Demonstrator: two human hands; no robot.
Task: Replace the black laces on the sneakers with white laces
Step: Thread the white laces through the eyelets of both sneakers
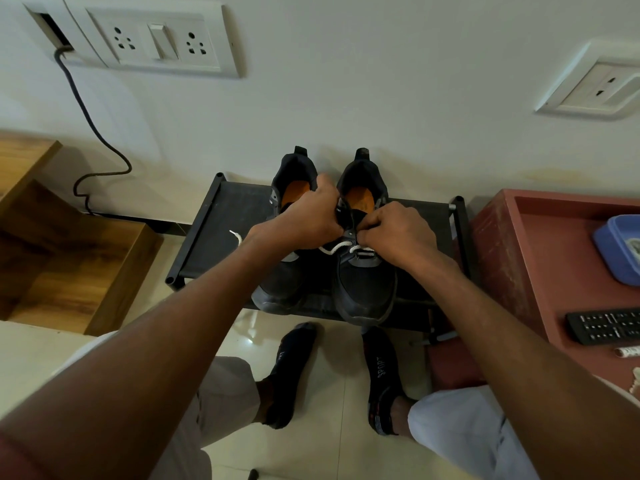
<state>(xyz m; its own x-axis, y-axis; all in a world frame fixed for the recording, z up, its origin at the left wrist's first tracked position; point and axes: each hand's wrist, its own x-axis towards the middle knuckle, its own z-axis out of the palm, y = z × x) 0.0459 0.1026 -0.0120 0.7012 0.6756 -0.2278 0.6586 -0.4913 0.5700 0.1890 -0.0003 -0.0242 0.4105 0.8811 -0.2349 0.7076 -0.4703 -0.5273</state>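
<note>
Against a white wall with sockets, I'm seeing a black shoe rack [207, 220] carrying two black sneakers [363, 282]. One sock [381, 368] is reading "SPORT". My left hand [308, 213] and right hand [398, 233] are reaching forward, fingers curling at the right sneaker's eyelets, pinching the white lace [341, 247].

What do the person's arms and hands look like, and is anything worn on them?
Both forearms are bare down to the wrists, with no watch, bracelet or glove visible. The left hand and the right hand show no rings from this side. A dark red short sleeve edge shows on the left upper arm at the bottom corner.
</note>
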